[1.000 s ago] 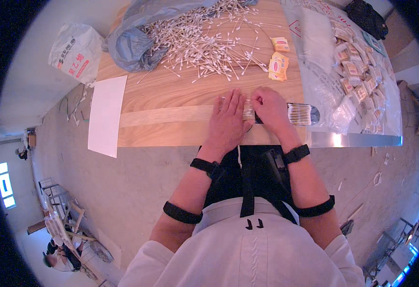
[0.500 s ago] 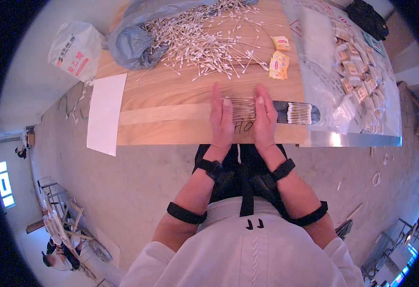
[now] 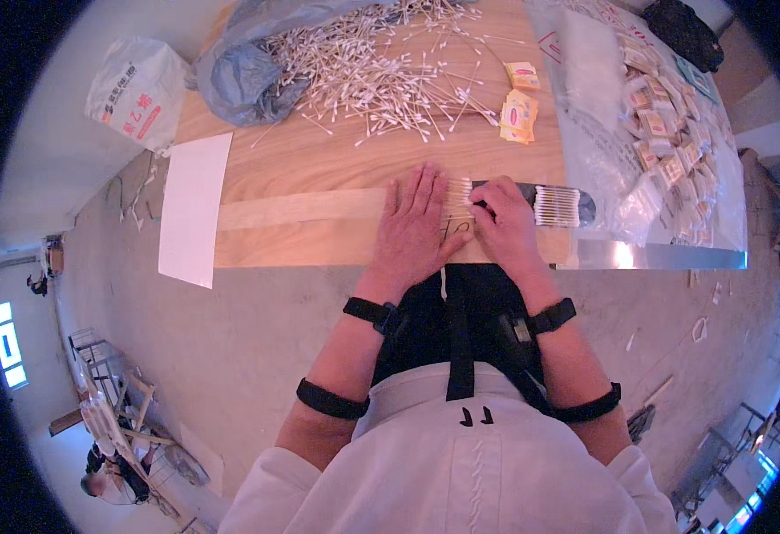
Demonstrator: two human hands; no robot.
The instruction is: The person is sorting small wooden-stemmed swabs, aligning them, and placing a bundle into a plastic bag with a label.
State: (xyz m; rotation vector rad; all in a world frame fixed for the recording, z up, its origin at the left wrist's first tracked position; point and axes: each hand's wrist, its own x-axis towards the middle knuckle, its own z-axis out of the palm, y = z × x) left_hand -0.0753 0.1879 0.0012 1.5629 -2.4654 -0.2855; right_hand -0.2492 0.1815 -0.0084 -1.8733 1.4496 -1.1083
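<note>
Left hand [image 3: 410, 224] has flattened over the swab row [image 3: 458, 190]; right hand [image 3: 507, 219] has curled at its right end, grip indiscernible. Uneven pressure could skew it.

Bright glare on silver strip [image 3: 650, 257]

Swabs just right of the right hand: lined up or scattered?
Lined up: those swabs lie parallel, side by side, across the dark strip.

Workshop: worktable [image 3: 310, 165], heaped swabs [image 3: 363, 71]
</note>
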